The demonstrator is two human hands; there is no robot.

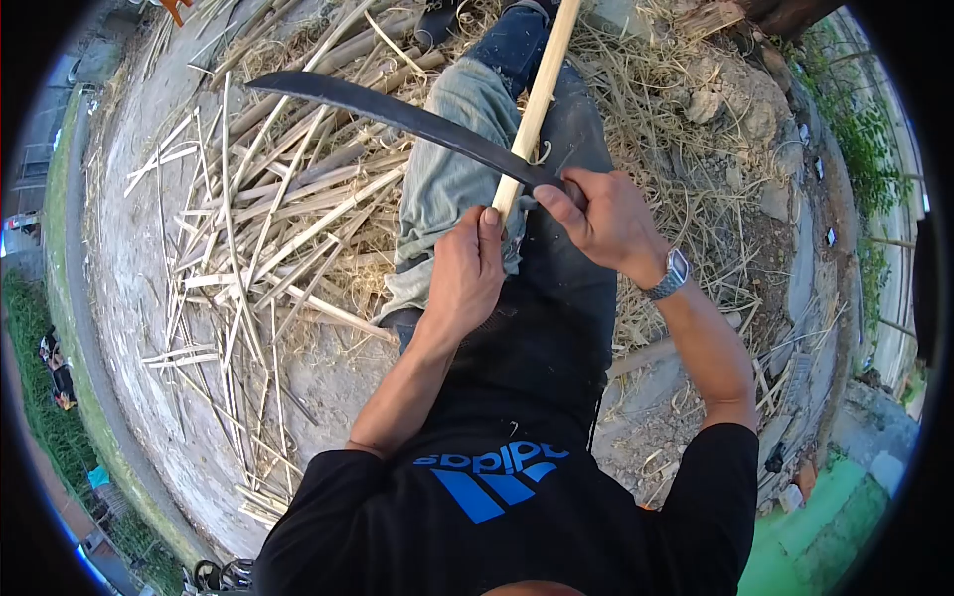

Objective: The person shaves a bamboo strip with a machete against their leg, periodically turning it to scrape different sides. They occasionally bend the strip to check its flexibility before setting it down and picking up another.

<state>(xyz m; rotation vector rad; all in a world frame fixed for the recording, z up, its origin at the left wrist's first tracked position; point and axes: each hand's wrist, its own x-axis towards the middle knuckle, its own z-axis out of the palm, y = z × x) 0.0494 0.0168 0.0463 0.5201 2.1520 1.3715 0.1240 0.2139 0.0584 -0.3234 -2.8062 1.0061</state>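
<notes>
A pale split bamboo strip runs from my lap out over my legs to the top of the view. Its near end is pinched between the thumb and fingers of my left hand. My right hand, with a watch on the wrist, is closed around the handle end of a machete. The long, dark, curved blade lies across the strip just beyond my left hand, its tip pointing to the upper left. A thin curled shaving stands at the crossing of blade and strip. Most of the machete's handle is hidden in my fist.
Many loose bamboo strips lie piled on the concrete ground to the left. Shavings and stones cover the ground to the right. My outstretched legs are under the strip. Green plants grow at the far right.
</notes>
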